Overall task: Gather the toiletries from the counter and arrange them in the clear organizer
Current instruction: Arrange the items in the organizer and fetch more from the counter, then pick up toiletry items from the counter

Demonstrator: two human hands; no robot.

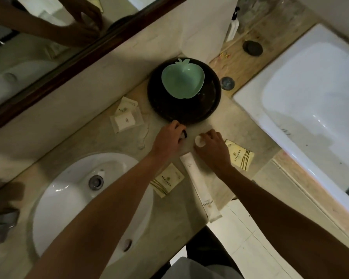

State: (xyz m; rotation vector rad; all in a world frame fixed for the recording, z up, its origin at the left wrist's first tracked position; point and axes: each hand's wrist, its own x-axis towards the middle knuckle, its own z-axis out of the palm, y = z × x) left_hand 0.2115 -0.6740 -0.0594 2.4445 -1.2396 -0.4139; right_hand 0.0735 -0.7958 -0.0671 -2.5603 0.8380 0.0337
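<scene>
My left hand is closed around a small bottle with a black cap, just in front of the dark round tray. My right hand grips a small white round bottle beside it. A green apple-shaped dish sits on the tray. Cream sachets lie on the counter: one to the right of my right hand, one under my left forearm, and two white packets to the left of the tray. A long white packet lies between my arms.
A white sink basin is set in the counter at the left, with a grey cloth beside it. A bathtub lies to the right. A mirror runs along the back, and a white bag stands behind the tray.
</scene>
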